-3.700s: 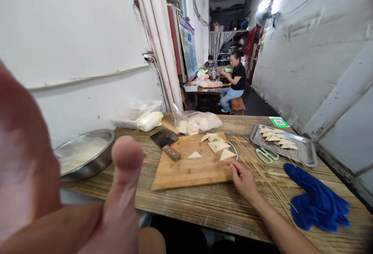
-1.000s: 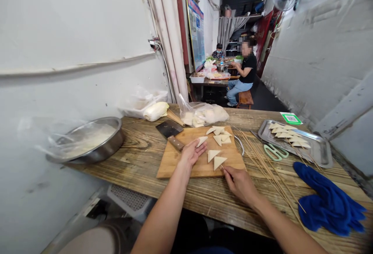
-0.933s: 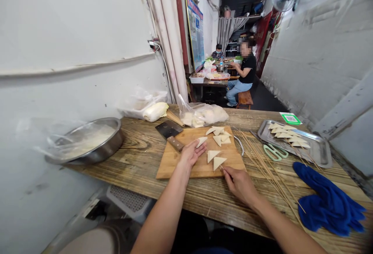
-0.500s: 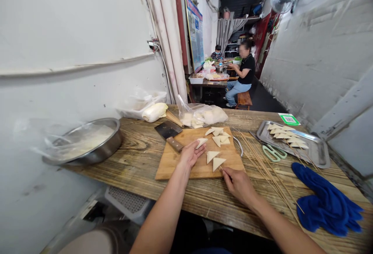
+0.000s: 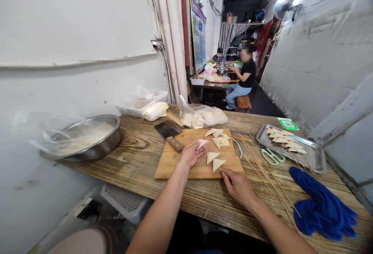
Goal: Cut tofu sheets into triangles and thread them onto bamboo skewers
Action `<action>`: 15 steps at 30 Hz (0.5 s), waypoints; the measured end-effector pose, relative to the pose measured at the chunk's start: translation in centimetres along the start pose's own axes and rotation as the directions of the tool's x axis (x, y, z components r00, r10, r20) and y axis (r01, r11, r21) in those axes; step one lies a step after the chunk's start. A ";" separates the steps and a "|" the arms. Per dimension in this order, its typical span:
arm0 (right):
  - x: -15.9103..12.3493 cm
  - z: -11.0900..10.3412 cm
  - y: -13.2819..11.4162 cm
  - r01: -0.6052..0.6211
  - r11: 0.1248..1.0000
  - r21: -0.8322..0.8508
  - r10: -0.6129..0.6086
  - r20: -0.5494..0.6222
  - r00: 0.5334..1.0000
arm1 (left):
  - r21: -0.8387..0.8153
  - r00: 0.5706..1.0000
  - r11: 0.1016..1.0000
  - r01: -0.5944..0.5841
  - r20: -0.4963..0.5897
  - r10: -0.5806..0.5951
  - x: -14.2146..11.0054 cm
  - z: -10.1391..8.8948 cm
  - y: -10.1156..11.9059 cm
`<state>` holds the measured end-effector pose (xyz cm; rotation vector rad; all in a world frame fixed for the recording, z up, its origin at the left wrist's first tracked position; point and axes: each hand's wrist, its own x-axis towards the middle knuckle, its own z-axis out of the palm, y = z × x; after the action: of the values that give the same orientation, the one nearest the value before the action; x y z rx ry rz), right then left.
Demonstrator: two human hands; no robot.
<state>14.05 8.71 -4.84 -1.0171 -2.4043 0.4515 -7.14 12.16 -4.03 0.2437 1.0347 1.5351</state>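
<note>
On the wooden cutting board (image 5: 171,164) lie several pale triangular tofu pieces. My left hand (image 5: 190,153) rests flat on the board, fingers stretched out, its fingertips touching one triangle (image 5: 201,143). My right hand (image 5: 237,184) sits at the board's near right corner, fingers pinched on a thin bamboo skewer whose tip points at the nearest triangle (image 5: 218,164). Another triangle (image 5: 211,156) lies just behind it, and a small heap (image 5: 218,136) sits at the board's far edge.
A cleaver (image 5: 169,133) lies at the board's far left. Loose skewers (image 5: 262,164), green scissors (image 5: 271,156), a metal tray (image 5: 316,157) of skewered tofu and a blue cloth (image 5: 320,203) are to the right. A steel basin (image 5: 96,145) stands left. People sit at a far table.
My left hand came down from near the camera onto the board and the view dropped. Over the last second both hands have barely moved.
</note>
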 end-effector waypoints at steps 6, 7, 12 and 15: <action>0.1 -0.1 -0.1 -0.005 0.999 0.035 0.005 -0.013 1.000 | 0.014 1.000 1.000 -0.003 0.005 0.003 -0.1 0.0 -0.1; 0.1 -0.1 -0.1 -0.007 0.999 0.039 0.008 -0.011 1.000 | 0.019 1.000 1.000 -0.005 0.008 0.005 -0.1 0.1 -0.1; 0.1 0.2 -0.4 -0.018 0.999 0.028 0.019 -0.036 0.999 | 0.022 1.000 1.000 -0.022 0.021 0.021 0.0 0.0 -0.4; 0.1 0.6 -0.8 -0.041 0.999 0.000 0.041 -0.035 0.999 | 0.014 1.000 1.000 -0.028 0.012 0.027 0.0 0.0 -0.5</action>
<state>13.16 8.15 -4.94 -1.0672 -2.3571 0.4431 -6.85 12.13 -4.40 0.2780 1.0369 1.5495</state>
